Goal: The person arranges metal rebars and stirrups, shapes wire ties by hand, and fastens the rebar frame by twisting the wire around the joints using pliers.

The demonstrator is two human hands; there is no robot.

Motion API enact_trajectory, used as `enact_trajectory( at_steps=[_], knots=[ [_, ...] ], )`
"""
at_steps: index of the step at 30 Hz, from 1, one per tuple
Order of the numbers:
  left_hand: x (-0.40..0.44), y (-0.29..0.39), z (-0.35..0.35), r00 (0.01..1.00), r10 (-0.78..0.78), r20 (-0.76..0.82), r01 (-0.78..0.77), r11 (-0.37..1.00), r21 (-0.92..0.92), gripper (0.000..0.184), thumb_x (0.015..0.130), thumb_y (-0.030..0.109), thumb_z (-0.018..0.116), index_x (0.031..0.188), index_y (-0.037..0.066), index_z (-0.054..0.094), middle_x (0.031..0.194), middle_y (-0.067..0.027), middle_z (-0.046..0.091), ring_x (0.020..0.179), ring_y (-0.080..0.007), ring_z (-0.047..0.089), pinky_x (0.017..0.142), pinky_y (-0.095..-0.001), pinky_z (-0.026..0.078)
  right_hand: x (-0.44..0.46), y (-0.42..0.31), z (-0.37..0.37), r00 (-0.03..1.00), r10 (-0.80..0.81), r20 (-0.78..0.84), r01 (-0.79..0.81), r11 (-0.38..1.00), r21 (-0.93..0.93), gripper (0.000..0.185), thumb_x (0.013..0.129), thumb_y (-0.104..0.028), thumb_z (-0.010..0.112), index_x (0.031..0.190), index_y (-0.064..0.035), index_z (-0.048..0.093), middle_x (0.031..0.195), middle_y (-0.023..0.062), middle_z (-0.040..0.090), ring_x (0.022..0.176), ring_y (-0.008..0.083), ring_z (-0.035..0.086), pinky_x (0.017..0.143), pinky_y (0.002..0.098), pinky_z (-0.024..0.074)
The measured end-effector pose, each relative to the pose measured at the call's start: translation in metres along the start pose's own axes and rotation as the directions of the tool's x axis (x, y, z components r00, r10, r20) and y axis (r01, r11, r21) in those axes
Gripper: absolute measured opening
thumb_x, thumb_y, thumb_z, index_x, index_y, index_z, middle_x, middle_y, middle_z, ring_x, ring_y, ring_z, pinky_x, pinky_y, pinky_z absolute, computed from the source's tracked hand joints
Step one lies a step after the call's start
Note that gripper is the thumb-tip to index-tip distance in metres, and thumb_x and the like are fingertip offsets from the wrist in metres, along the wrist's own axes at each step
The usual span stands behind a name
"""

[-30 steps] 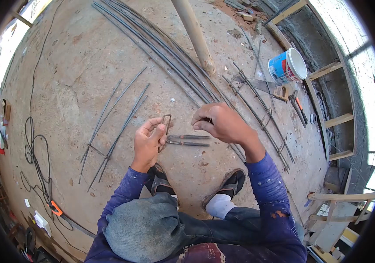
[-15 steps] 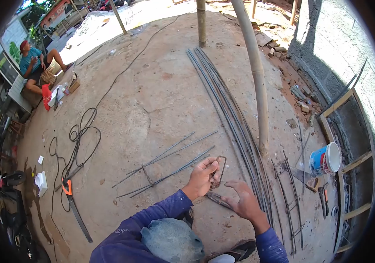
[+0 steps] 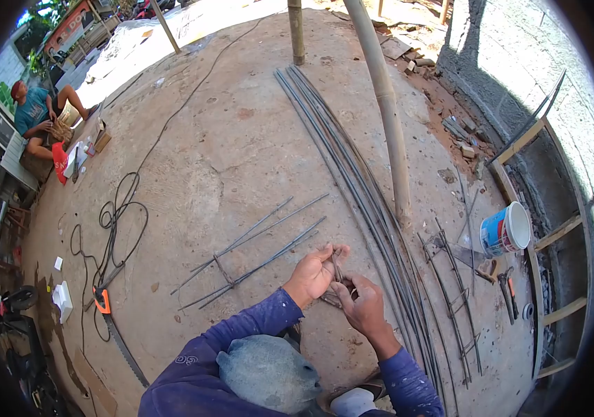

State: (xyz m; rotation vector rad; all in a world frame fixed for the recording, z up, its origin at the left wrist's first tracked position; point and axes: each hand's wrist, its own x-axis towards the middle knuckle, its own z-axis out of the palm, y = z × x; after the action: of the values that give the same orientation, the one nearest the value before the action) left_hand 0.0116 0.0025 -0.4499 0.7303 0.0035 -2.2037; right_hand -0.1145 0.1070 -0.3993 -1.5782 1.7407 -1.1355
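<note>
My left hand (image 3: 311, 275) is closed on a small rectangular rebar stirrup (image 3: 337, 267), now turned nearly edge-on. At the stirrup's lower end, the fingers of my right hand (image 3: 364, 304) are pinched on it. Under my hands lies a dark metal tool, perhaps pincers (image 3: 330, 299), mostly covered. Just beyond my left hand, several short steel rods (image 3: 269, 262) rest on the concrete with one stirrup (image 3: 223, 271) around them. A bundle of long steel bars (image 3: 352, 177) runs past my right hand.
A bamboo post (image 3: 389, 118) stands beyond the bars. To the right are a rebar frame (image 3: 458, 306), a handsaw (image 3: 460, 254), a hammer (image 3: 507, 295) and a bucket (image 3: 495, 233). At left lie an orange-handled saw (image 3: 120, 340) and a black cable (image 3: 107, 215). A person (image 3: 36, 115) sits far left.
My right hand has come up and in to meet the stirrup, its fingers closing from open. The stirrup has turned edge-on. The view has shifted slightly right.
</note>
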Motion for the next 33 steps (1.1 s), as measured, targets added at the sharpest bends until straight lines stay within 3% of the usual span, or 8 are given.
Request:
enact_trajectory(
  at_steps=[4,7,10,12,15,21,27,33],
  knots=[
    [-0.019,0.013,0.023,1.000,0.025,-0.001,-0.022,0.899,0.438,0.012,0.102,0.010,0.064,0.107,-0.001,0.062,0.107,-0.0123,0.067,0.098,-0.0200,0.068,0.090,-0.0297,0.058,0.013,0.004,-0.013,0.987,-0.010,-0.159,0.009,1.000,-0.006,0.015,0.093,-0.013,0.073,0.097,0.0008,0.070,0.078,0.0156,0.067,0.066,0.0280,0.065,0.063,0.0373,0.0500],
    [-0.031,0.026,0.021,0.869,0.426,0.253,-0.340,0.140,0.930,0.015,0.097,0.014,0.070,0.102,0.001,0.065,0.097,-0.0072,0.067,0.084,-0.0120,0.064,0.073,-0.0260,0.051,0.028,0.005,-0.053,0.972,0.233,0.043,-0.237,0.954,0.182,0.021,0.100,-0.020,0.066,0.099,0.0015,0.069,0.075,0.0100,0.062,0.067,0.0177,0.059,0.063,0.0327,0.0475],
    [-0.036,0.038,0.039,0.719,0.450,0.531,-0.500,-0.197,0.844,0.022,0.097,0.015,0.071,0.113,0.000,0.066,0.094,-0.0074,0.070,0.084,-0.0146,0.064,0.076,-0.0282,0.052,0.031,0.010,-0.077,0.944,0.261,0.202,-0.321,0.867,0.381,0.029,0.104,-0.029,0.062,0.099,-0.0018,0.070,0.075,0.0008,0.061,0.065,0.0096,0.054,0.059,0.0264,0.0429],
    [-0.036,0.044,0.060,0.425,0.252,0.869,-0.710,-0.503,0.493,0.031,0.098,0.019,0.072,0.121,0.000,0.066,0.095,-0.0095,0.073,0.086,-0.0166,0.067,0.077,-0.0293,0.053,0.032,0.005,-0.087,0.915,0.295,0.277,-0.398,0.775,0.490,0.031,0.104,-0.032,0.063,0.098,-0.0028,0.071,0.076,-0.0012,0.061,0.065,0.0075,0.052,0.058,0.0242,0.0412],
    [-0.050,0.037,0.081,0.593,0.031,0.805,-0.774,-0.253,0.580,0.034,0.099,0.020,0.070,0.124,-0.002,0.066,0.099,-0.0119,0.074,0.088,-0.0190,0.069,0.079,-0.0313,0.053,0.029,-0.004,-0.085,0.886,0.277,0.373,-0.459,0.644,0.612,0.034,0.104,-0.036,0.064,0.100,-0.0035,0.072,0.077,-0.0037,0.059,0.063,0.0050,0.048,0.056,0.0208,0.0380],
    [-0.044,0.032,0.075,0.839,0.209,0.503,-0.517,0.018,0.856,0.029,0.107,0.025,0.060,0.118,-0.001,0.066,0.075,0.0034,0.058,0.061,-0.0046,0.049,0.055,-0.0218,0.040,0.031,0.000,-0.074,0.909,0.310,0.279,-0.413,0.575,0.706,0.043,0.102,-0.039,0.066,0.118,0.0013,0.068,0.089,0.0025,0.065,0.071,0.0073,0.054,0.063,0.0234,0.0460],
    [-0.045,0.035,0.061,0.917,0.224,0.329,-0.395,0.410,0.822,0.031,0.108,0.030,0.058,0.119,0.001,0.062,0.074,0.0085,0.044,0.059,0.0006,0.034,0.048,-0.0192,0.026,0.020,-0.003,-0.056,0.945,0.203,0.255,-0.325,0.626,0.709,0.034,0.092,-0.017,0.079,0.117,0.0035,0.067,0.101,0.0092,0.069,0.087,0.0145,0.066,0.073,0.0284,0.0561],
    [-0.047,0.023,0.059,0.897,0.271,0.349,-0.438,0.444,0.782,0.035,0.103,0.029,0.068,0.122,0.001,0.059,0.080,0.0068,0.052,0.060,0.0006,0.036,0.049,-0.0192,0.026,0.023,-0.012,-0.050,0.936,0.313,0.161,-0.334,0.646,0.686,0.023,0.095,-0.012,0.076,0.108,0.0059,0.070,0.085,0.0067,0.071,0.074,0.0121,0.066,0.069,0.0265,0.0552]
  ],
)
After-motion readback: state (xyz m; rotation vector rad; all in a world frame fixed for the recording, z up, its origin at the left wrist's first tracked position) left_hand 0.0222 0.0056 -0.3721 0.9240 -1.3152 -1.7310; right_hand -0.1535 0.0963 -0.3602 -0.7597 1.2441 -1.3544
